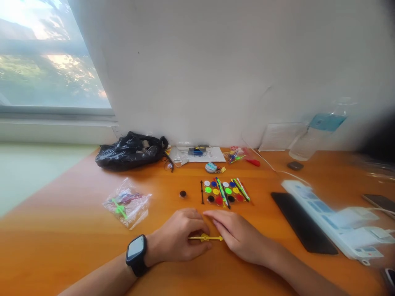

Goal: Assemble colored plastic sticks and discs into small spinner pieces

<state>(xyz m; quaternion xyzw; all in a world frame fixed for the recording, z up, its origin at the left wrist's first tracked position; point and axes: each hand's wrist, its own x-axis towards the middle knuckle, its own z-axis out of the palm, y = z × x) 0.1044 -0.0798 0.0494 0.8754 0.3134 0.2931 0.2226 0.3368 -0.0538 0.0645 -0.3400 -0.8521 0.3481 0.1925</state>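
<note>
A yellow plastic arrow spinner (pixel 205 237) with a round hub lies level low in front of me, its head pointing right. My left hand (pixel 180 236), wearing a black smartwatch, has its thumb and fingers curled around the tail end. Beside the arrowhead is my right hand (pixel 239 238), its fingers stretched out toward the left hand; whether it touches the tip I cannot tell. Beyond the hands sit rows of coloured discs (pixel 228 190) with several arrow spinners across them. A black arrow (pixel 202 192) stands to their left, and a black round base (pixel 183 194) lies farther left.
At left lies a clear bag (pixel 128 205) with a green spinner piece. A black plastic bag (pixel 131 151) rests near the wall. On the right are a dark flat phone-like slab (pixel 304 222), a white power strip (pixel 324 218) with plugs, and a clear bottle (pixel 304 144).
</note>
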